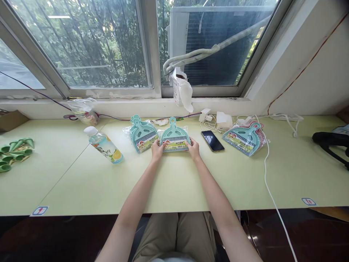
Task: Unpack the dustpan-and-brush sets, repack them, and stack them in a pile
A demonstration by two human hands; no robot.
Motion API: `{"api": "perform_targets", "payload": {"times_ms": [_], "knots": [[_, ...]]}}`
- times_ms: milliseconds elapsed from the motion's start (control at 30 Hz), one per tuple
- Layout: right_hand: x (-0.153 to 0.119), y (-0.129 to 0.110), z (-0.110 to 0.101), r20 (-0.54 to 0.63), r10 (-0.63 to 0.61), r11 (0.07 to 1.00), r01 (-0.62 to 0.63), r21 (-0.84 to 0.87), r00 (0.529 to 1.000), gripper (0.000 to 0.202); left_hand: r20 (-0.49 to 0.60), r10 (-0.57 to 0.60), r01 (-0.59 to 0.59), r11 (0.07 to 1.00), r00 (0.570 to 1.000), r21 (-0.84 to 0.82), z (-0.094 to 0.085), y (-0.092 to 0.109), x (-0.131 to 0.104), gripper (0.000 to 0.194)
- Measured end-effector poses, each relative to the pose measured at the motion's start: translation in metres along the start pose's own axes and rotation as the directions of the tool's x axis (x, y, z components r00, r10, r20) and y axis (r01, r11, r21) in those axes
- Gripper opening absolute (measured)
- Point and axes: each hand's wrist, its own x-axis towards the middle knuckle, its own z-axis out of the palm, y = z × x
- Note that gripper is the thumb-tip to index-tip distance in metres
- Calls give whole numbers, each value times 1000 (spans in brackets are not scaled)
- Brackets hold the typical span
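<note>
Both hands grip the lower corners of a packaged mini dustpan and brush set, mint green with a printed label, in clear plastic. My left hand closes on its left corner, thumb on the front. My right hand does the same at the right corner. Just left of it, a stack of similar packaged dustpan sets lies fanned on the table, close to my left hand. Another pile of dustpan sets, with some pink showing behind the green, lies farther right. The fingers behind the package are hidden.
A drink bottle stands left, and a black phone lies right of my hands. A white cable runs over the table edge. Chargers, a tissue box, a plastic bag and green cone-shaped pieces lie around.
</note>
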Motion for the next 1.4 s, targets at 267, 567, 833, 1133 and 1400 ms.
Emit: {"api": "perform_targets", "payload": {"times_ms": [267, 567, 833, 1133, 1400], "knots": [[1, 1, -1, -50, -72, 997, 73, 5, 996, 50, 33, 29, -29, 1000, 999, -13, 1, -3, 4, 36], [11, 5, -14, -183, -118, 993, 118, -14, 976, 45, 432, 113, -19, 976, 895, -216, 1, 8, -2, 54], [8, 5, -6, -121, -136, 990, 138, 8, 983, 47, 276, 59, 0, 978, 959, -211, 2, -5, 7, 35], [2, 2, -3, -103, -118, 986, 105, -128, 988, 46, 124, 70, -90, 982, 990, 169, 6, -11, 5, 27], [-2, 1, 1, -140, -92, 889, 17, -458, 986, 48, 108, 150, -173, 951, 983, 257, 11, 3, -9, 27]]}}
